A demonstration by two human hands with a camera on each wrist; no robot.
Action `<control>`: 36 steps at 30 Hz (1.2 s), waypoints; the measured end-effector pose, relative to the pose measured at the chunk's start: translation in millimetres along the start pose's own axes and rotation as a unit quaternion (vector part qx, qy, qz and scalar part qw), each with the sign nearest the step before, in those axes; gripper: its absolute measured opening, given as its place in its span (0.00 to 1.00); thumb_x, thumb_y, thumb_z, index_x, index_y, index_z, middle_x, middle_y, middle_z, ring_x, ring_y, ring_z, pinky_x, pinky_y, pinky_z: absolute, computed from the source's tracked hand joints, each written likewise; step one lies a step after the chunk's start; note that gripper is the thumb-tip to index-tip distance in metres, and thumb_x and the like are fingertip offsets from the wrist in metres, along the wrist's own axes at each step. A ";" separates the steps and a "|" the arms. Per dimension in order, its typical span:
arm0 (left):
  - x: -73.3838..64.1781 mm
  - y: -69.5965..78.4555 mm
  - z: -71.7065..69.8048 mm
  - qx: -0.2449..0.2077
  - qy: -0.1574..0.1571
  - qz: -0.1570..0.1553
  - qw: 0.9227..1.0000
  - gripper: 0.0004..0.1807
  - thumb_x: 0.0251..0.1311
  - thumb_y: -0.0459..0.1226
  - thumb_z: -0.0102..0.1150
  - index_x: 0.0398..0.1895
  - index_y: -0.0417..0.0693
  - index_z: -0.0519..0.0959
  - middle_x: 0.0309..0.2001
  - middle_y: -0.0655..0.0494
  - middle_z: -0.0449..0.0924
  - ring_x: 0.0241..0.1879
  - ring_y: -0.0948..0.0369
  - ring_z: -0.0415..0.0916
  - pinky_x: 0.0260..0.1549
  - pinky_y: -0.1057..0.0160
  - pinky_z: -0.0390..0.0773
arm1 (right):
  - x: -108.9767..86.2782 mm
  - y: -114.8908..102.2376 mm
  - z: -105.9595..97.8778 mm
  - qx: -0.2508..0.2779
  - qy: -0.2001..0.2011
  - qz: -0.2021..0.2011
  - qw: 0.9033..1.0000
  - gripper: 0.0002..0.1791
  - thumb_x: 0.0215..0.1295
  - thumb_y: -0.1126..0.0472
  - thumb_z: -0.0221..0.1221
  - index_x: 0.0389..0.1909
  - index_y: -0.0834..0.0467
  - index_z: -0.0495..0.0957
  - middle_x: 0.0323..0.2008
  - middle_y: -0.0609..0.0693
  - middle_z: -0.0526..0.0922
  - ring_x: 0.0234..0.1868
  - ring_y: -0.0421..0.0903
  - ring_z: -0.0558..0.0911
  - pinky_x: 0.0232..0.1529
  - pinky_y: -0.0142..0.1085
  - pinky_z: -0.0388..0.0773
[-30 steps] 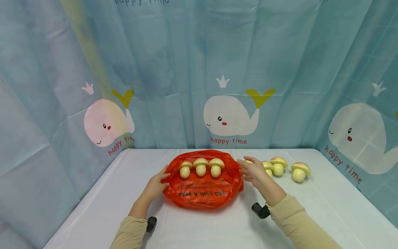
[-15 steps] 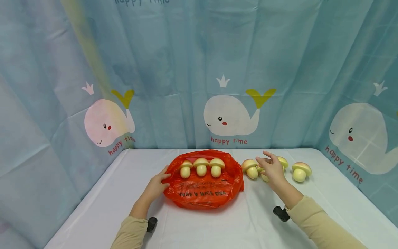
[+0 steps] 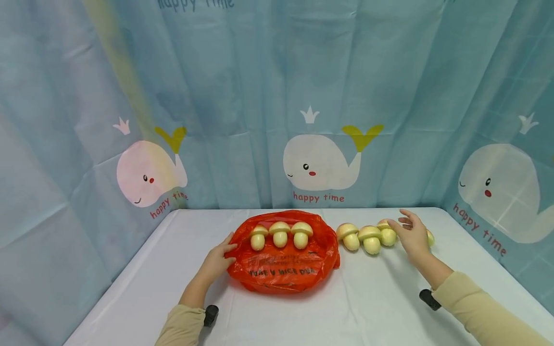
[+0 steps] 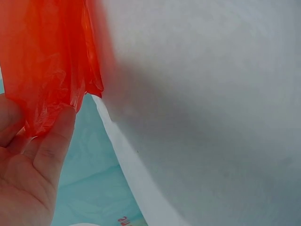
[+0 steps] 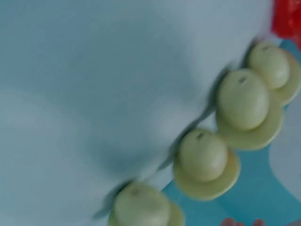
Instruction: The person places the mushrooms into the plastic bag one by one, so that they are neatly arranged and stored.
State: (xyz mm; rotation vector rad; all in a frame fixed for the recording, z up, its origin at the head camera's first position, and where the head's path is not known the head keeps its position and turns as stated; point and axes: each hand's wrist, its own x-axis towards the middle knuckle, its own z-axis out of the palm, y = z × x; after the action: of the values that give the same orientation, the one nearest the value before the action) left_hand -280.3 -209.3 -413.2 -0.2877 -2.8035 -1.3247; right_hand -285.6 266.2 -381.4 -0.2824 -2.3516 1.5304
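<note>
Three pale toy mushrooms [image 3: 280, 235] lie side by side within the crumpled rim of the red plastic bag [image 3: 283, 262], caps on the far side and stems toward the person. The bag sits on the white-covered bench [image 3: 346, 307], dark lettering printed across its near part. At its left edge is the left hand [image 3: 218, 259]; the left wrist view shows the thin red film pinched between thumb and fingers. To the right of the bag, four more mushrooms [image 3: 371, 239] run in an uneven row, three close together and the rightmost mushroom [image 3: 430, 238] set apart, partly hidden behind the right hand [image 3: 413, 240]. That hand grips nothing: its fingers are parted and loosely bent, near the two farthest right, though whether it touches either cannot be told. Both arms wear beige sleeves [image 3: 484, 307], with a black device [image 3: 430, 299] at each wrist. Behind the bench hangs a light-blue curtain [image 3: 242, 96] printed with whales [image 3: 320, 163], small crowns and the words "happy time".
</note>
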 end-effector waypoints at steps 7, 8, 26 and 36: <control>1.5 0.6 -0.4 0.004 -0.003 -0.001 1.000 0.23 0.59 0.20 0.53 0.60 0.22 0.69 0.74 0.40 0.50 0.71 0.38 0.47 0.65 0.41 0.56 | 11.7 19.2 -30.6 -0.032 -0.026 -0.025 0.999 0.42 0.71 0.51 0.54 0.75 0.66 0.46 0.70 0.73 0.52 0.68 0.70 0.56 0.66 0.61 0.55; 1.8 0.3 -0.4 0.005 -0.003 -0.002 1.000 0.23 0.59 0.20 0.53 0.60 0.22 0.69 0.74 0.40 0.50 0.71 0.38 0.47 0.65 0.41 0.56 | 12.9 21.3 -33.7 -0.038 -0.029 -0.024 0.999 0.43 0.71 0.50 0.54 0.75 0.66 0.45 0.71 0.73 0.51 0.68 0.71 0.57 0.66 0.61 0.56; 0.6 0.7 0.0 0.003 -0.002 -0.006 1.000 0.24 0.59 0.20 0.53 0.60 0.23 0.69 0.74 0.40 0.50 0.72 0.39 0.46 0.66 0.41 0.56 | 31.8 54.1 -63.4 -0.130 -0.104 -0.050 0.985 0.49 0.70 0.50 0.55 0.74 0.67 0.34 0.70 0.78 0.33 0.70 0.75 0.35 0.66 0.69 0.38; 0.6 2.4 0.1 0.003 -0.004 -0.005 1.000 0.24 0.59 0.20 0.52 0.60 0.22 0.69 0.74 0.40 0.50 0.72 0.39 0.46 0.66 0.41 0.55 | 41.1 66.3 -68.8 -0.136 -0.147 0.020 0.980 0.54 0.70 0.47 0.55 0.72 0.67 0.23 0.69 0.77 0.26 0.68 0.77 0.32 0.65 0.68 0.37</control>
State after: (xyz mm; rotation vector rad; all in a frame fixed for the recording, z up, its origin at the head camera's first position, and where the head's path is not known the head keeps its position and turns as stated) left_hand -280.4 -207.7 -411.3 -0.2803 -2.8172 -1.3205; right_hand -299.0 365.3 -409.7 -0.1765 -2.8092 1.3428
